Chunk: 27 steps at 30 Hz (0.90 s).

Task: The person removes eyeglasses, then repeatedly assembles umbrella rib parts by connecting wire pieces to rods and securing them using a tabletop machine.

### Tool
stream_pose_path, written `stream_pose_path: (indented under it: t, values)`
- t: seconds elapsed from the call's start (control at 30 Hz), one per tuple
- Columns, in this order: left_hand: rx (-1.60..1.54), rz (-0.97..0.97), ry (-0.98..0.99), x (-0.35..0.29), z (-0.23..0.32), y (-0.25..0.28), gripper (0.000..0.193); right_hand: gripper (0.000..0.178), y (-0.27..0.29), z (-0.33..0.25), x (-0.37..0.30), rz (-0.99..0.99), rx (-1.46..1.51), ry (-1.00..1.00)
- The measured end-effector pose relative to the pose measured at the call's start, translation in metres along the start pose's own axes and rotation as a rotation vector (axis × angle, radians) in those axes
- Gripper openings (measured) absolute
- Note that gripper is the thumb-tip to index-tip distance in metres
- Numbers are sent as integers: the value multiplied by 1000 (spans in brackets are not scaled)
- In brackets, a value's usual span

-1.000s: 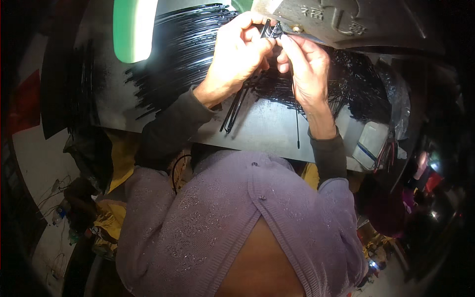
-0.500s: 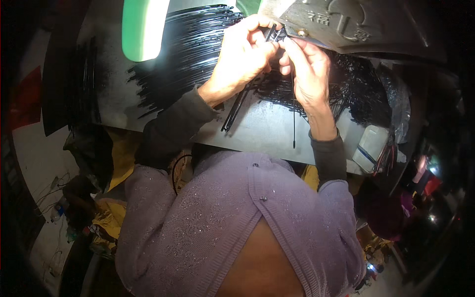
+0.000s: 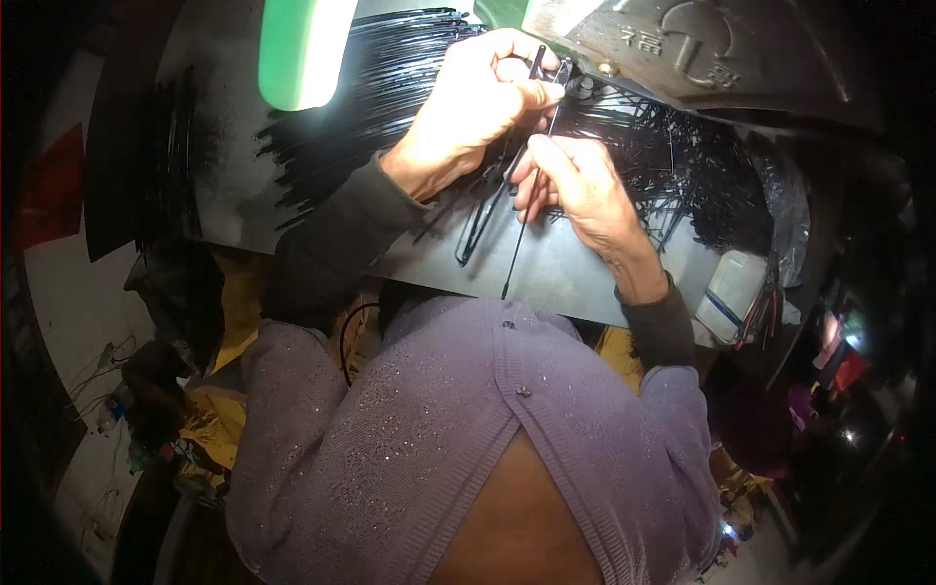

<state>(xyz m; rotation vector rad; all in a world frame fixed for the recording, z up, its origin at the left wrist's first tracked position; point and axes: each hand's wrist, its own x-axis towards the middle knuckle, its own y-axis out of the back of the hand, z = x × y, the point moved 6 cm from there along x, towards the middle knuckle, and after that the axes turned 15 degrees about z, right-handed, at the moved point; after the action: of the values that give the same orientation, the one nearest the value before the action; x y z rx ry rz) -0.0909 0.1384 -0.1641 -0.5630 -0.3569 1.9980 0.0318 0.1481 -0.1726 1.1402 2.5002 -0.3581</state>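
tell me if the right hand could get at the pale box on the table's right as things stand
Probably yes: between the right hand and the pale box, nothing seems to block the way across the tabletop, though the hand holds a thin black rod.

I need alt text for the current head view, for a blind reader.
A person's left hand pinches thin black rods above a grey table; the right hand holds one of them lower down. More black strands lie spread across the table, near a bright lamp.
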Motion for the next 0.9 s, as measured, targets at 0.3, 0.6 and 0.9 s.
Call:
stream_pose_path:
  t: [0.3,0.6,0.9]
  values:
    - [-22,65,-88,14,5,-4,14,35,6,-11,8,-4,52,16]
    - [-4,53,-151,10,2,-4,10,36,9,-8,8,41,-45,77]
    - [75,18,-48,9,-9,-2,4,44,-1,5,-9,26,273,-140]
